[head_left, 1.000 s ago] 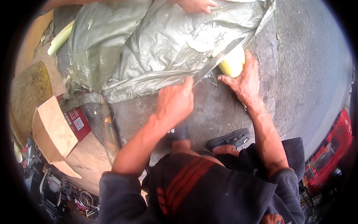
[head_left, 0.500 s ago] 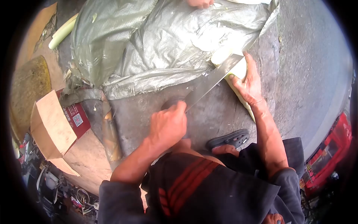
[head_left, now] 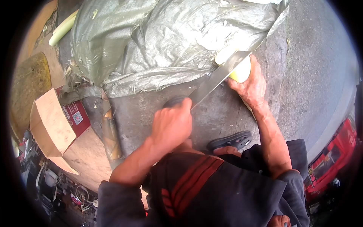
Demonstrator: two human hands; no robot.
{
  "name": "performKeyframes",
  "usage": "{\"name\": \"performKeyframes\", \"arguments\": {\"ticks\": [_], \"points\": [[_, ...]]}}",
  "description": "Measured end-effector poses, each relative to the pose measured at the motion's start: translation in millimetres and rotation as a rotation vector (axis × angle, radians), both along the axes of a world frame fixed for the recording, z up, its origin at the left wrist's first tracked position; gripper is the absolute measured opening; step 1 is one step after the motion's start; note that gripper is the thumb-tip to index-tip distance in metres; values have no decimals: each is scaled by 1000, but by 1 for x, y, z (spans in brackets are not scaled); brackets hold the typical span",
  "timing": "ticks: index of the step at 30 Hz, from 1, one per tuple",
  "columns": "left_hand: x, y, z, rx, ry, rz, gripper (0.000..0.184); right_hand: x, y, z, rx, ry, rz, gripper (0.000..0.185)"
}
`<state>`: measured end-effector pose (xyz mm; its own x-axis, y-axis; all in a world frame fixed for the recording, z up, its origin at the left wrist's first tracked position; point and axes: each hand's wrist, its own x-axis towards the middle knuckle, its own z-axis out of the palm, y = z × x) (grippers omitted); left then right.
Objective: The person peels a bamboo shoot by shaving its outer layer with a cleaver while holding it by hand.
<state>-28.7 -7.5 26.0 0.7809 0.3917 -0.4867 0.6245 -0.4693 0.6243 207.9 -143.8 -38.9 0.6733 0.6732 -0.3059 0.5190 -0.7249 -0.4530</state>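
Note:
My left hand [head_left: 172,123] is closed round the handle of a long, broad-bladed knife [head_left: 215,81], most of the handle hidden in my fist. Across a pale, peeled bamboo shoot [head_left: 240,72] lies the blade, its far end near my right fingers. My right hand [head_left: 250,85] grips the shoot from the right side, with the thumb on the near side. White flesh [head_left: 223,56] shows beyond the blade too; whether it is a separate piece I cannot tell. The narrow end of the shoot is mostly hidden by my wrist.
A grey woven plastic sheet [head_left: 166,49] with scraps on it lies ahead. Pale stalks [head_left: 62,32] are at upper left. A brown husked shoot [head_left: 110,132] and an opened cardboard box [head_left: 53,121] lie to the left. A black clog [head_left: 230,140] is below the knife; red crates stand far right.
My right hand has turned the bamboo shoot, so its tapering length is now mostly behind my wrist. The knife has shifted slightly up and right. A hand at the top edge is gone from view.

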Motion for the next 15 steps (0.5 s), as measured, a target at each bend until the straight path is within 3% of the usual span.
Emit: {"name": "performKeyframes", "arguments": {"ticks": [15], "points": [[72, 13, -55, 43, -27, -52, 13, 2, 3, 7, -69, 69, -30, 104]]}}
